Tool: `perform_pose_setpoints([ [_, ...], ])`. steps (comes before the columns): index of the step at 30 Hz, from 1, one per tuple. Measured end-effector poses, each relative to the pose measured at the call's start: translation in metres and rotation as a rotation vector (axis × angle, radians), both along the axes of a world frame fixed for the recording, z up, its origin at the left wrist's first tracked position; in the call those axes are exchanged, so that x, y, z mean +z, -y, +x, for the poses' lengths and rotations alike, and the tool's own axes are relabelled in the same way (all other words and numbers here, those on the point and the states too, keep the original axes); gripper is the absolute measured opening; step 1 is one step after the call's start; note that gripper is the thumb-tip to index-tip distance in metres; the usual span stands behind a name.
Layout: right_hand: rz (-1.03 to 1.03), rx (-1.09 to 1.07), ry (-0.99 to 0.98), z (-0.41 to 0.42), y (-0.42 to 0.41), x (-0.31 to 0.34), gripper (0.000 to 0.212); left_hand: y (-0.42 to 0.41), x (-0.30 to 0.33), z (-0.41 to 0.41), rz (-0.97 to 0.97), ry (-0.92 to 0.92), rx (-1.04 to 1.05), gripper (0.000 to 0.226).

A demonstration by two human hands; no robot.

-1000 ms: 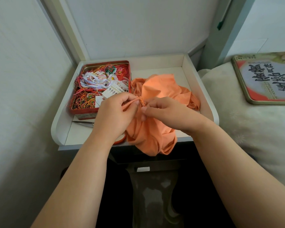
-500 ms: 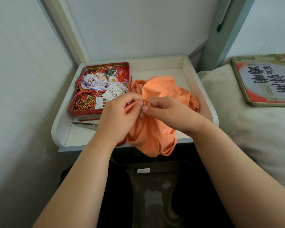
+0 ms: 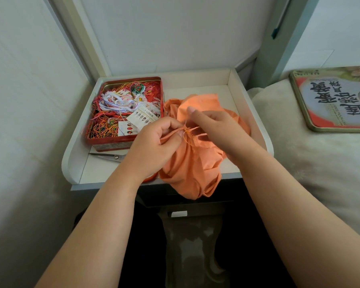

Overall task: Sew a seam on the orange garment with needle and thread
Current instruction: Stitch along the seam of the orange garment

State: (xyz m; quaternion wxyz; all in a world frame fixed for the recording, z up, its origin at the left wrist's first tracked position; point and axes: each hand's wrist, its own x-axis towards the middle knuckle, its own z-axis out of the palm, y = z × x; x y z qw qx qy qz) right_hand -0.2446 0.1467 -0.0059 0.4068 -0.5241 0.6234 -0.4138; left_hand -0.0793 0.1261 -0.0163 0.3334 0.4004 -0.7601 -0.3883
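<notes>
White tray-topped stand (image 3: 75,161) against pale walls, cream bedding (image 3: 320,163) at right with printed tin lid (image 3: 337,100) lying flat on it.

Head view, against half a second ago: right hand (image 3: 214,127) now lifted and drawn slightly away from left hand (image 3: 154,148); a short gap opened between them where they met before. Right index fingertip now raised above the fabric. Thin thread (image 3: 186,124) now visible, rising from the bunched seam toward the right fingers. Needle too small to make out. Scissors (image 3: 108,156) and red tin (image 3: 127,113) unmoved.

Orange garment (image 3: 191,167) heaped on the tray's right half, just beside the red tin, lower folds spilling over the front edge. Crumpled, soft creases throughout; one raw, frayed edge gathered into a tight ridge between the hands, loose fibres sticking out.

Left hand: thumb and fingers closed, pinching that gathered ridge. Right hand: thumb and fingers together near the thread's upper end, seemingly nipping it; exact contact hard to tell. Red tin full of tangled coloured threads and paper cards.
</notes>
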Motion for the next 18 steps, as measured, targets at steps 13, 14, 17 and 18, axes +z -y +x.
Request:
perform_pose_setpoints([
  [13,0.011,-0.112,0.404,0.0026,0.0050,0.0012,0.036,-0.0053,0.0046,-0.0005,0.134,-0.052,-0.095,0.012],
  [14,0.036,-0.064,0.430,0.0036,0.0039,0.0003,0.036,-0.0061,0.0057,-0.0008,0.136,-0.055,-0.098,0.013],
  [17,0.091,0.027,0.434,0.0047,0.0026,-0.0013,0.037,-0.0071,0.0074,-0.0017,0.131,-0.073,-0.087,0.017],
  [18,0.100,0.037,0.437,0.0040,0.0026,-0.0012,0.036,-0.0072,0.0076,-0.0017,0.136,-0.081,-0.084,0.017],
])
